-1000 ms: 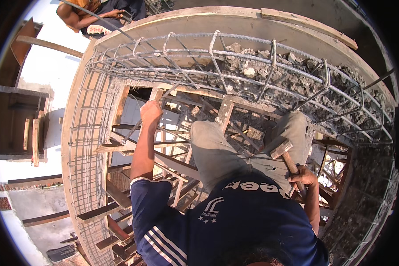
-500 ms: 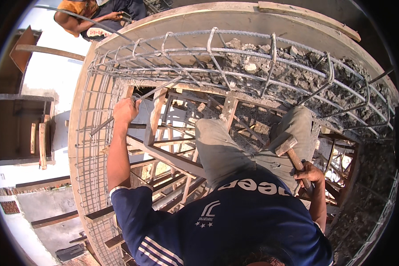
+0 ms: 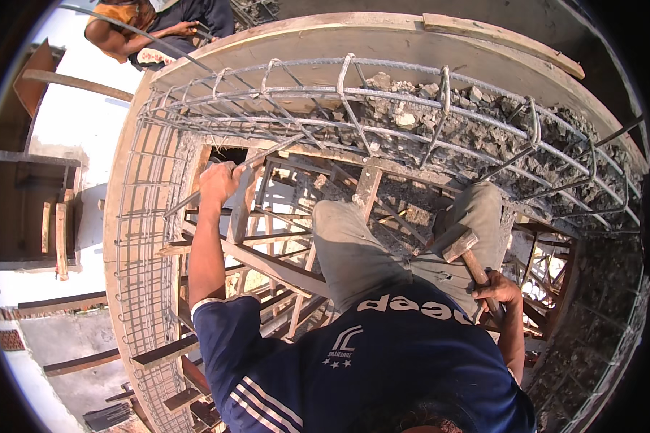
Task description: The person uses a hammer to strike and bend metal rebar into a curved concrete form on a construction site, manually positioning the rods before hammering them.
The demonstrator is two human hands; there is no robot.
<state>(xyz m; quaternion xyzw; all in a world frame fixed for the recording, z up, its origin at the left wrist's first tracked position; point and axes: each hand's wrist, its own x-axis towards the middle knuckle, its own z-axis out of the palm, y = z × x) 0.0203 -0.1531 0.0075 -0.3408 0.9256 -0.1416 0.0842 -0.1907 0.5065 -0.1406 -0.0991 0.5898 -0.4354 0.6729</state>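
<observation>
My left hand is closed round a thin steel bar, held aslant at the inner corner of the wooden formwork. The bar's far end reaches the rebar cage along the back beam; I cannot tell whether they touch. In my right hand is a hammer, gripped by its wooden handle above my right thigh. Its blocky head points up and to the left, clear of the bar. Broken concrete lies under and among the cage's bars.
Formwork boards edge the back beam, and another rebar grid runs down the left. Between my legs and the left side, timber props cross over an open drop. Another person sits at the far left.
My left hand and the steel bar have moved a little to the right, away from the left-hand grid. The hammer stays almost where it was; the whole view has shifted slightly.
</observation>
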